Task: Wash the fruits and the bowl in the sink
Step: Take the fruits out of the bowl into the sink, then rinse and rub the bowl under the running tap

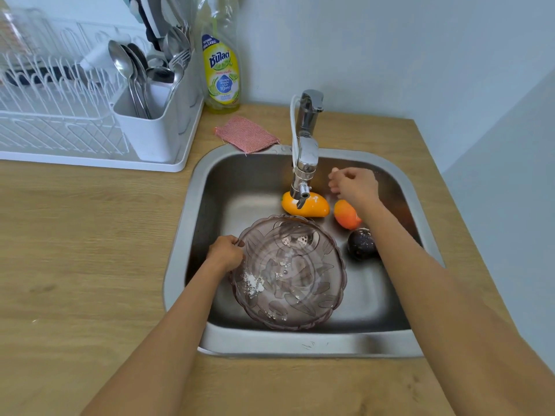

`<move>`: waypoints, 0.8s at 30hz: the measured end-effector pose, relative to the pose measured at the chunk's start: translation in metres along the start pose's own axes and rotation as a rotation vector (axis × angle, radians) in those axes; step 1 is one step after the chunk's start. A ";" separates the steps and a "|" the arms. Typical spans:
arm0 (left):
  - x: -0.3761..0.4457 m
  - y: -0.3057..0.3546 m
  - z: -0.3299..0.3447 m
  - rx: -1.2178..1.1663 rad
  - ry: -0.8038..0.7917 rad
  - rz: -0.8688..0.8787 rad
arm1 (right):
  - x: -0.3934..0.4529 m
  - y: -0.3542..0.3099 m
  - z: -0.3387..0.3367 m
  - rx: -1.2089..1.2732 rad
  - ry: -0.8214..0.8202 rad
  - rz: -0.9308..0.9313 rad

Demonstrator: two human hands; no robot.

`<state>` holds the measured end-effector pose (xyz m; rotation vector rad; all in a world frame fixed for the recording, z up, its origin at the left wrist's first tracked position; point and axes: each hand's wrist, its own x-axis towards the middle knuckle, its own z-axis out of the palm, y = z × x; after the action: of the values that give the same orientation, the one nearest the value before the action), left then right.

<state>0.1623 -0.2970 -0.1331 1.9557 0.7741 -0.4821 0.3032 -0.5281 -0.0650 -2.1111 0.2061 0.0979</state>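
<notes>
Table [75, 241]: a wooden top is seen round the sink [300, 343]; its near edge is cut off by the frame.
Arms: two bare forearms are counted, both cut off at the lower edge.
Bowl [289, 273]: one clear brownish patterned bowl is held in the near part of the sink, dusted with white powder; the drain is dimly seen through it.
Left grip [225, 253]: the bowl's left rim is gripped by curled fingers.
Fruits: three are counted in the basin beyond the bowl, one dark fruit [362, 243] with white specks, one orange fruit [347, 214] partly hidden by the right forearm, one yellow mango [309, 205] partly hidden by the tap [304, 157].
Right grip [354, 184]: it is held above the basin by the tap spout, fingers loosely curled; nothing is seen in it.
Behind the sink: one pink scrubbing cloth [246, 133] and one yellow detergent bottle [220, 70] are seen.
Far left: one white dish rack [90, 139] is cut off at the edge; its spoons and forks overlap too much to be counted.
</notes>
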 end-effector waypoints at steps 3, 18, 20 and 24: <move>-0.001 0.000 0.002 -0.024 -0.005 0.004 | 0.012 -0.037 -0.009 0.289 -0.127 0.117; -0.001 -0.001 0.009 -0.165 -0.126 -0.007 | 0.042 -0.135 0.005 0.681 -0.252 0.261; -0.003 0.001 0.009 -0.161 -0.129 0.000 | 0.044 -0.136 0.007 0.660 -0.258 0.263; -0.003 0.001 0.009 -0.175 -0.140 -0.007 | 0.047 -0.138 0.008 0.653 -0.256 0.263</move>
<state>0.1608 -0.3060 -0.1349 1.7385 0.7094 -0.5317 0.3747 -0.4562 0.0395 -1.3987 0.3131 0.3989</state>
